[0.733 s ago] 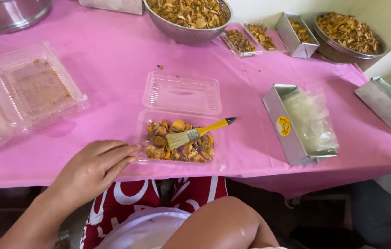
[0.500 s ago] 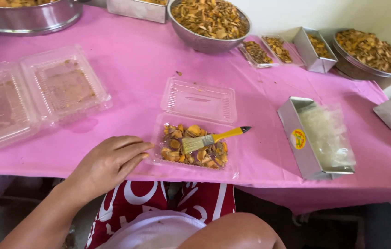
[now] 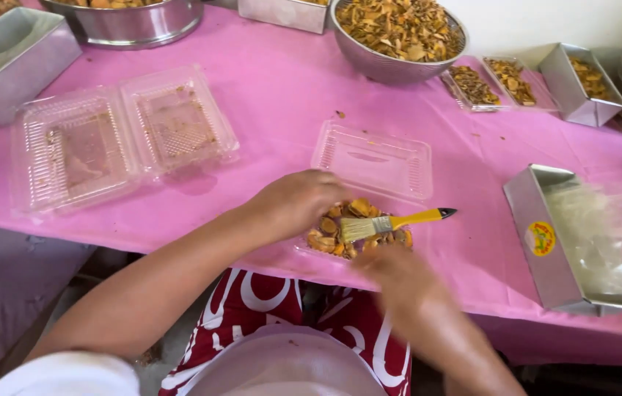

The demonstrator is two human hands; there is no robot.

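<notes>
The left hand [image 3: 298, 203] is laid palm-down on the left rim of an open clear clamshell [image 3: 361, 220], its fingers curled loosely over the edge; whether the rim is pinched cannot be told. The right hand [image 3: 397, 273] is blurred at the near edge of the same clamshell, at 5 o'clock from the left hand; nothing is seen in it, and how far its fingers are spread cannot be told. The tray half of the clamshell is filled with brown and yellow snack pieces [image 3: 340, 233], and a brush [image 3: 392, 221] with a yellow handle is rested across them, bristles toward the left hand, handle pointed to 3 o'clock. The empty lid half [image 3: 373, 158] is spread flat at 12 o'clock from the tray. All is set on a pink tablecloth [image 3: 274, 95]. At 3 o'clock a metal tin [image 3: 546, 242] holding clear bags is placed; at 10 o'clock another open empty clamshell [image 3: 120, 136] is laid; at 12 o'clock a steel bowl [image 3: 399, 37] of snack is seen.
</notes>
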